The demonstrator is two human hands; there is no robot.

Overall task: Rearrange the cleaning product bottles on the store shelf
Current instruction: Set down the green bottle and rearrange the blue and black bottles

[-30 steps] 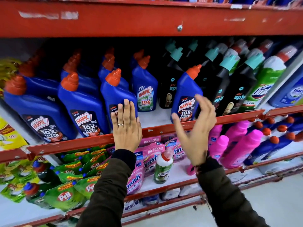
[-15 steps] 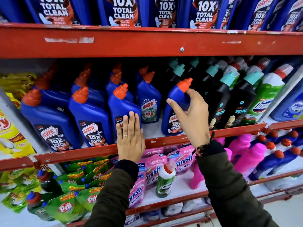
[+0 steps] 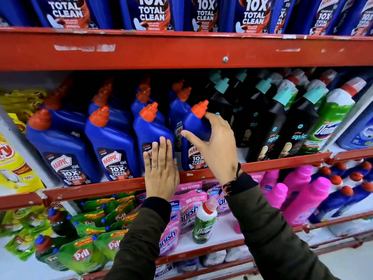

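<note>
Shelf (image 3: 121, 186) first: we see blue bottles (image 3: 113, 146) in rows along its red rail, black bottles (image 3: 272, 128) to their right. Our right hand (image 3: 214, 150) has its grip clamped on the rightmost front blue bottle (image 3: 194, 126), just below the orange cap (image 3: 199, 109). Our left hand (image 3: 161, 174) lies flat, fingers together, against the neighbouring bottle (image 3: 151, 132).

Bright, even store light falls on the bottle fronts before me, while the back rows under the upper red shelf rail (image 3: 181, 49) sink into deep shadow. Below that rail, my wide view bends the shelves outward; far corners look soft and smeared.
</note>
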